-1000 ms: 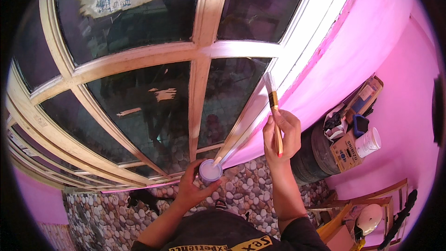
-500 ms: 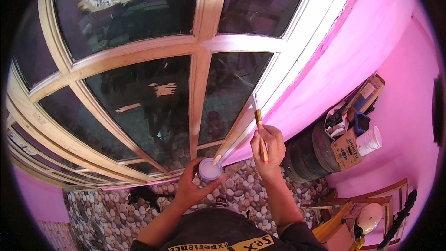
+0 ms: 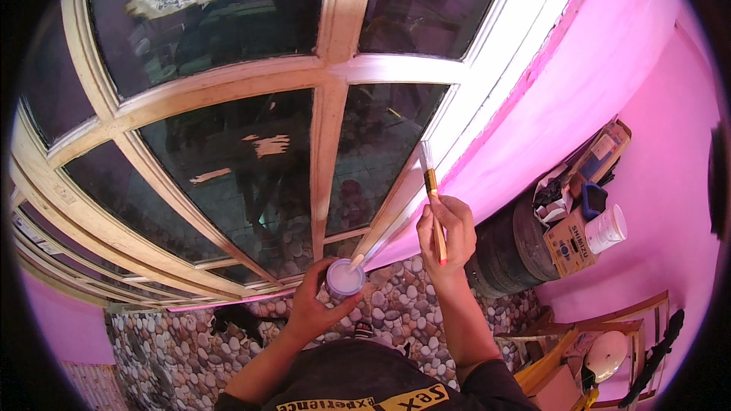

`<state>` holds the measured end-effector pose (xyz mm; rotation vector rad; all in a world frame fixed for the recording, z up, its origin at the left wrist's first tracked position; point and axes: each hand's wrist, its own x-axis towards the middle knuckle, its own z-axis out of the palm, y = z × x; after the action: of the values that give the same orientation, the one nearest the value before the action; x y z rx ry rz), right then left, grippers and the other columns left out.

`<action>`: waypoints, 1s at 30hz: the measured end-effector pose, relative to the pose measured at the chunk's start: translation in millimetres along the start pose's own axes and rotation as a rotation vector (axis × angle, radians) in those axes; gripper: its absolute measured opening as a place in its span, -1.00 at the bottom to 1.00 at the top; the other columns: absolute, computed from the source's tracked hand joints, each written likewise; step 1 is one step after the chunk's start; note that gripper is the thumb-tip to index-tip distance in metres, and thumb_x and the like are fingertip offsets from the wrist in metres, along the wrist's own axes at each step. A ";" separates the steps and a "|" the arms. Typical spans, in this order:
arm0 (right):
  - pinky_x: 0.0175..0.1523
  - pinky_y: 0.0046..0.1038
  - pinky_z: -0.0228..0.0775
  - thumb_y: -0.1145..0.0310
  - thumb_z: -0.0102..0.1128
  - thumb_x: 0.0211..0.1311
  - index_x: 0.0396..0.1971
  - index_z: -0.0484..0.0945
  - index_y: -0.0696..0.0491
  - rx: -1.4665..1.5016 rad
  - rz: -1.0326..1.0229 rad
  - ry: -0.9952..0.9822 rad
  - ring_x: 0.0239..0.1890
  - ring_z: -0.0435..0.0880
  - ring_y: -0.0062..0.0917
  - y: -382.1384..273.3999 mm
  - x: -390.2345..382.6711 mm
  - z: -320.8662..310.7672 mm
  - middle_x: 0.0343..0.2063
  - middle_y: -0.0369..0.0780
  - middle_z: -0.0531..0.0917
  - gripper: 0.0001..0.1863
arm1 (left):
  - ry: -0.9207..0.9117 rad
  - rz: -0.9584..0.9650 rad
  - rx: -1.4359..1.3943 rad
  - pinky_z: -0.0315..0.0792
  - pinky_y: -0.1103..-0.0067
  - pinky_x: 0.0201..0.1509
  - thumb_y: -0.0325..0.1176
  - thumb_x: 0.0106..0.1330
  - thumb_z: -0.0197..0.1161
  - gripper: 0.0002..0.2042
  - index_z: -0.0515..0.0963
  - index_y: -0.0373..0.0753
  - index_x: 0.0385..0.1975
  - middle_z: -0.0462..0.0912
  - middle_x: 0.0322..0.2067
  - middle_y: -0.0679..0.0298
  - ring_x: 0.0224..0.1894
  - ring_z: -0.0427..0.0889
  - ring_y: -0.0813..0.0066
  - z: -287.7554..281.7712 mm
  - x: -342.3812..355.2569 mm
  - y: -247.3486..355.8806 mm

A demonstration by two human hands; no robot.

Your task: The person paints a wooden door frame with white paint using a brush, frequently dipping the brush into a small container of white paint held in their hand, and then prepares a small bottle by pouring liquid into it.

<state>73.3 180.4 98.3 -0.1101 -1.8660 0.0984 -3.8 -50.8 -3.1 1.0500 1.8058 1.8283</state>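
Note:
My right hand (image 3: 451, 232) is closed around the handle of a paintbrush (image 3: 432, 183). Its pale bristles rest against the right-hand upright of a window frame (image 3: 464, 118), where white paint covers the wood. Farther left the frame's bars are a worn cream or bare-wood colour. Fingers and thumb of my left hand (image 3: 316, 306) wrap round a small tub of whitish paint (image 3: 346, 278), held below the window. A flat wooden stick (image 3: 355, 262) stands tilted in the tub. Dark glass panes (image 3: 384, 144) fill the frame, with smears on one.
Pink wall (image 3: 533, 114) borders the frame. Stacked tyres (image 3: 510, 247) stand to the right, with a cardboard box (image 3: 569, 245) and a white bucket (image 3: 606, 228). Lower right are a pale helmet (image 3: 605, 356) and a wooden frame (image 3: 632, 308). The floor (image 3: 190, 365) has a pebble pattern.
My right hand and the paintbrush have moved slightly right, and the bristles now sit a little higher on the upright. The left hand with the tub has barely shifted.

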 end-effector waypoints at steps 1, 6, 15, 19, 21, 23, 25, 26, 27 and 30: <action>-0.21 -0.34 0.63 0.71 0.42 0.08 -0.11 0.61 0.21 0.009 0.013 -0.022 -0.26 0.74 -0.19 0.5 -2.1 0.3 -0.23 -0.02 0.68 -0.66 | -0.001 0.013 0.004 0.46 0.36 0.35 -0.39 0.10 0.65 -0.19 0.25 -0.31 0.30 0.53 0.16 0.04 0.22 0.59 0.27 0.0 0.3 -0.3; -0.20 -0.34 0.63 0.71 0.42 0.06 -0.12 0.61 0.20 -0.020 0.042 -0.073 -0.27 0.74 -0.21 -1.5 -13.4 -0.1 -0.24 -0.02 0.68 -0.65 | 0.006 -0.003 -0.013 0.46 0.37 0.34 -0.38 0.10 0.65 -0.19 0.26 -0.32 0.30 0.54 0.15 0.05 0.21 0.59 0.28 -2.4 0.1 -2.1; -0.27 -0.40 0.62 0.65 0.39 0.17 -0.16 0.59 0.17 -0.047 -0.007 0.003 -0.32 0.76 -0.28 -3.1 5.2 -1.7 -0.28 -0.04 0.69 -0.75 | 0.034 -0.014 -0.078 0.42 0.40 0.35 -0.38 0.12 0.63 -0.24 0.33 -0.35 0.29 0.57 0.13 0.06 0.20 0.59 0.30 -0.7 1.6 1.1; -0.21 -0.34 0.62 0.71 0.42 0.07 -0.14 0.62 0.20 -0.015 0.041 -0.051 -0.27 0.74 -0.20 -2.7 -3.5 -0.2 -0.24 -0.03 0.68 -0.67 | 0.034 0.002 -0.067 0.43 0.40 0.34 -0.38 0.11 0.63 -0.23 0.33 -0.35 0.30 0.58 0.13 0.06 0.20 0.60 0.30 -0.2 2.3 -0.4; -0.21 -0.34 0.62 0.71 0.42 0.07 -0.13 0.62 0.20 -0.021 0.049 -0.070 -0.26 0.74 -0.20 -3.1 -9.6 0.0 -0.24 -0.03 0.68 -0.67 | 0.035 -0.011 -0.075 0.43 0.40 0.34 -0.38 0.11 0.63 -0.23 0.33 -0.35 0.30 0.58 0.13 0.06 0.20 0.60 0.29 -0.9 2.0 -1.2; -0.22 -0.34 0.62 0.70 0.42 0.07 -0.13 0.62 0.20 -0.026 0.059 -0.089 -0.26 0.74 -0.20 -4.6 -13.3 -1.2 -0.25 -0.04 0.68 -0.67 | 0.036 -0.024 -0.082 0.43 0.40 0.34 -0.38 0.11 0.64 -0.23 0.33 -0.35 0.30 0.58 0.13 0.06 0.20 0.60 0.29 -1.4 1.4 -2.0; -0.22 -0.34 0.62 0.70 0.42 0.07 -0.12 0.62 0.19 -0.014 0.049 -0.086 -0.27 0.74 -0.21 -5.0 -14.7 -2.4 -0.24 -0.04 0.68 -0.66 | 0.042 -0.012 -0.081 0.43 0.40 0.34 -0.38 0.11 0.64 -0.22 0.33 -0.35 0.31 0.58 0.13 0.06 0.20 0.60 0.29 -1.6 1.6 -3.2; -0.22 -0.34 0.62 0.70 0.42 0.07 -0.12 0.62 0.19 -0.013 0.048 -0.086 -0.27 0.74 -0.21 -6.4 -11.9 -3.1 -0.24 -0.04 0.68 -0.66 | 0.043 -0.012 -0.081 0.43 0.40 0.34 -0.38 0.11 0.64 -0.22 0.33 -0.35 0.31 0.58 0.13 0.06 0.20 0.60 0.29 -1.9 1.6 -3.6; -0.24 -0.37 0.61 0.67 0.41 0.13 -0.16 0.61 0.19 -0.031 0.038 -0.060 -0.29 0.75 -0.25 -9.0 -6.4 -5.1 -0.25 -0.04 0.69 -0.73 | 0.040 -0.015 -0.081 0.43 0.40 0.34 -0.38 0.11 0.64 -0.22 0.33 -0.34 0.31 0.58 0.13 0.06 0.20 0.60 0.29 -1.9 1.4 -4.1; -0.28 -0.41 0.61 0.64 0.39 0.19 -0.19 0.60 0.18 -0.061 -0.001 -0.015 -0.31 0.76 -0.30 -8.6 6.3 -3.8 -0.27 -0.04 0.69 -0.79 | 0.039 -0.013 -0.086 0.43 0.40 0.34 -0.38 0.11 0.64 -0.22 0.33 -0.34 0.31 0.58 0.13 0.06 0.20 0.60 0.29 -1.3 1.5 -4.3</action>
<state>74.8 172.7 106.5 -0.1506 -1.8842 0.0421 -6.7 -50.1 -6.7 0.9755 1.7351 1.9124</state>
